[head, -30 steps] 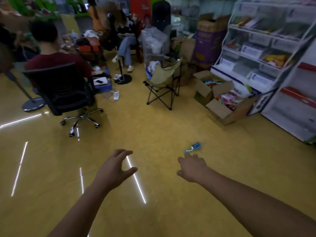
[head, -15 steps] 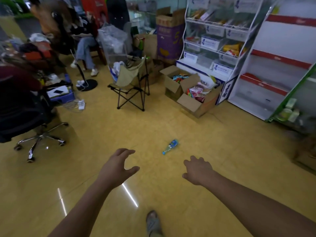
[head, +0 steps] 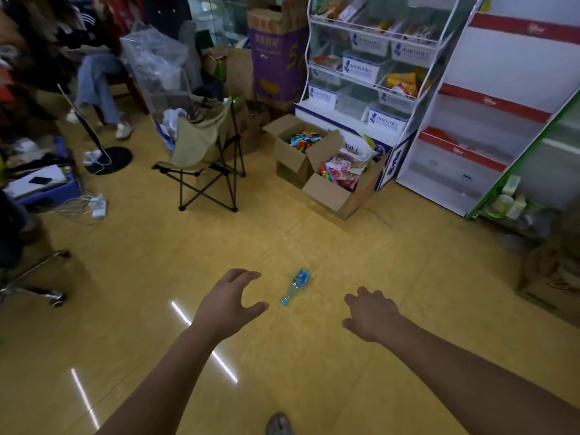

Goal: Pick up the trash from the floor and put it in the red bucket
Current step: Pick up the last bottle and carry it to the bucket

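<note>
Lying between left hand (head: 230,304) and right hand (head: 372,315), the bottle (head: 296,285) touches neither's loosely spread, empty fingers (head: 248,274).

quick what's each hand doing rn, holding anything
Left hand: open, fingers spread, holds nothing.
Right hand: open, loosely curled, holds nothing; bottle lies untouched on the floor.

- The office chair (head: 34,274) is cut off by the left edge; only its wheeled base shows.
- A seated person (head: 97,83) at upper left is blurred above the jeans.
- A shoe (head: 278,424) is cropped by the bottom edge.
- The bottle (head: 296,285) label, at lower centre, is too small to read.
</note>
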The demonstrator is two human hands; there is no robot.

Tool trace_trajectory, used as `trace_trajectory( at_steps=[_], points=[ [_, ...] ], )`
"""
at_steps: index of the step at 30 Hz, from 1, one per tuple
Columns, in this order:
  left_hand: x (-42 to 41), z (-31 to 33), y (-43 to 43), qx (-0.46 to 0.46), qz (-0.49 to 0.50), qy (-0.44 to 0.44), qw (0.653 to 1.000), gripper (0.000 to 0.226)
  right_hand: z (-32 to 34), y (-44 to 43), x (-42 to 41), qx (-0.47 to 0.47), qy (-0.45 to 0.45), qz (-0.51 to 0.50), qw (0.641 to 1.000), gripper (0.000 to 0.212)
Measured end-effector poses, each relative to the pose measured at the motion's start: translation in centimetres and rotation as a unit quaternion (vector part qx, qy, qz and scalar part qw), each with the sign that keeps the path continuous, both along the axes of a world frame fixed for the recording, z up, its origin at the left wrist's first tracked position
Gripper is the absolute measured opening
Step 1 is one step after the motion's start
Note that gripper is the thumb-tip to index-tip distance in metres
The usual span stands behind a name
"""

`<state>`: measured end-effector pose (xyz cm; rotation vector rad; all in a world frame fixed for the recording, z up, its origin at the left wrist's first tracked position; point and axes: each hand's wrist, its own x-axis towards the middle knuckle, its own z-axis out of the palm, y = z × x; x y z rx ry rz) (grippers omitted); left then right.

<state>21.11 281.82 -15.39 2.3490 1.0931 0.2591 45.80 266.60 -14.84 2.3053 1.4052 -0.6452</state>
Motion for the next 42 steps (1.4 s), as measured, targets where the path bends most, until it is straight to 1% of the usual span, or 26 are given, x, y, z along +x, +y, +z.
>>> trace_trajectory(
  at_steps=[7, 14, 22, 26, 32, 37, 42],
  points=[
    [5.0, -0.1, 7.9, -0.008, -0.024, 0.005, 1.000, 0.066, -0.1, 5.8, 3.1, 0.005, 0.003, -0.023, 1.000, 0.055],
    [8.9, -0.6, 11.8, -0.017, -0.045, -0.013, 0.999, 0.066, 0.2, 9.3, 6.5, 0.000, -0.001, -0.035, 0.999, 0.054],
    [12.8, -1.4, 15.4, -0.018, -0.047, 0.016, 0.999, 0.067, -1.2, 14.0, 11.6, -0.009, 0.020, -0.031, 0.999, 0.055],
    [15.6, -1.6, 17.8, -0.013, -0.034, 0.046, 0.998, 0.068, -2.6, 17.4, 15.0, 0.000, 0.036, -0.015, 0.999, 0.055],
    [20.4, -2.9, 21.0, -0.041, 0.002, 0.087, 0.995, 0.068, -5.1, 23.0, 20.6, -0.001, 0.062, 0.005, 0.998, 0.054],
    [23.7, -5.7, 22.6, -0.072, 0.041, 0.101, 0.991, 0.066, -8.2, 26.1, 24.8, -0.016, 0.079, 0.036, 0.996, 0.055],
    [25.5, -9.1, 22.8, -0.110, 0.071, 0.109, 0.985, 0.066, -11.5, 28.4, 27.6, -0.054, 0.084, 0.056, 0.993, 0.058]
  ],
)
